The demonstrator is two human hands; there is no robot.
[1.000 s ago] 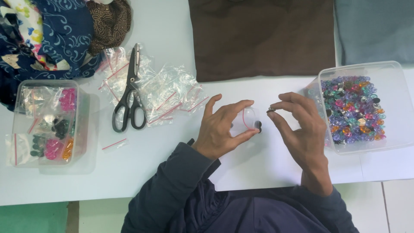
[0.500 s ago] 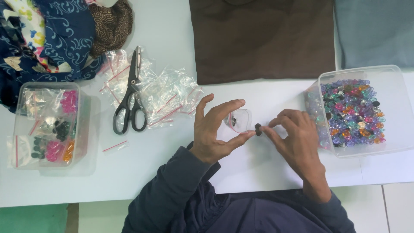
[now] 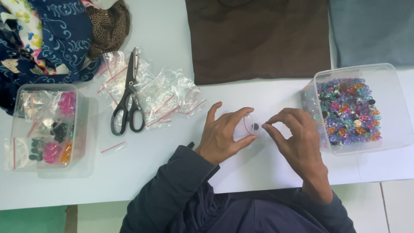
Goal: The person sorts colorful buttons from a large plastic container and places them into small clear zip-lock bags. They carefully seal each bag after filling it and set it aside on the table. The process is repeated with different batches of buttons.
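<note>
The left hand pinches a small clear bag mid-table; the right hand has its fingertips closed at the bag's mouth on a dark bead. Around them lie one pair of scissors, two plastic tubs and a brown cloth; nothing blocks the hands.

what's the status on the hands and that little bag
Left hand grip on small clear zip bag, dark bead at its mouth. Right hand fingertips pinched beside it. Bead tub to the right, nothing between.
</note>
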